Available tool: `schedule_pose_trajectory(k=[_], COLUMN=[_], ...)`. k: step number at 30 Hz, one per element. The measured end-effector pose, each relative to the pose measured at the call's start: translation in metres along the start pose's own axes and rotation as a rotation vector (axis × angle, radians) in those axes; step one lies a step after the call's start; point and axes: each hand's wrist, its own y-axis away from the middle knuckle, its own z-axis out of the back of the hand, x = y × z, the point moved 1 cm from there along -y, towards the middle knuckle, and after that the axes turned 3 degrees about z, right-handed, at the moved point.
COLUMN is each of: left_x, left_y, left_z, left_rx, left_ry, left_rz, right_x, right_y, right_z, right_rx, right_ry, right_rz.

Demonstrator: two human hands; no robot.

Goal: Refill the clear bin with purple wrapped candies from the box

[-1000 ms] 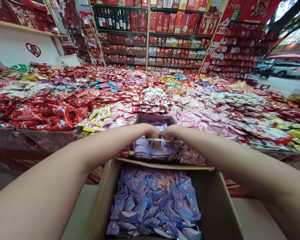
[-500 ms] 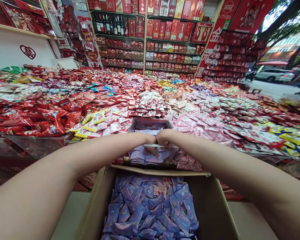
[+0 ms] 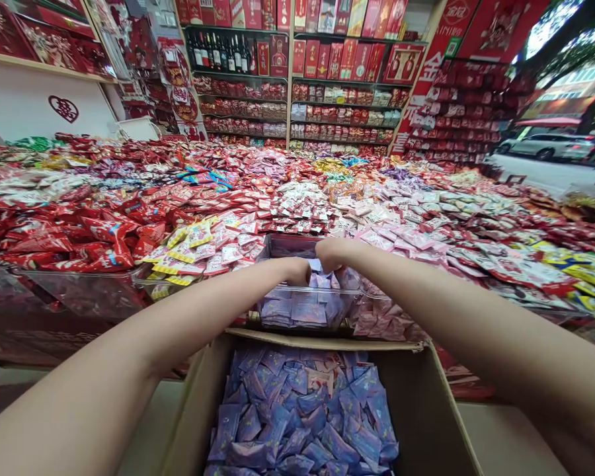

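Observation:
A clear plastic bin (image 3: 352,291) at the centre holds purple packets (image 3: 302,312). My left hand (image 3: 297,270) bends down into it over the packets; its fingers are mostly hidden behind the wrist. My right hand (image 3: 330,255) reaches in at the bin's right side, with its fingertips hidden too. What either hand holds, if anything, cannot be made out. Below stands an open cardboard box (image 3: 429,390) with many purple packets (image 3: 302,423) and a pinkish one (image 3: 320,380) among them.
Red packets (image 3: 104,241) and yellow-and-white packets (image 3: 191,244) lie left of the bin, pink packets (image 3: 401,241) right. Shelves with bottles (image 3: 223,53) and red boxes stand behind. A car (image 3: 548,144) is outside at right.
My hands have moved apart; my right hand is slightly higher and farther right. More purple packets show between them. The view has shifted slightly.

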Motion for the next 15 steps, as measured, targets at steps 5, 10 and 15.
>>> schedule_pose_trajectory(k=[5, 10, 15], left_x=[-0.004, -0.005, -0.001], left_y=[-0.001, -0.002, -0.007], left_z=[-0.001, -0.004, -0.005], left_rx=[-0.001, -0.048, -0.082], left_ry=[-0.090, -0.086, -0.114], left_rz=[-0.079, -0.165, -0.170], right_x=[-0.011, -0.008, 0.003], right_y=[0.001, 0.003, 0.011], right_z=[-0.001, -0.017, -0.022], right_rx=[-0.314, -0.419, -0.503], right_ry=[0.076, 0.028, -0.016], right_rz=[-0.023, -0.032, -0.025])
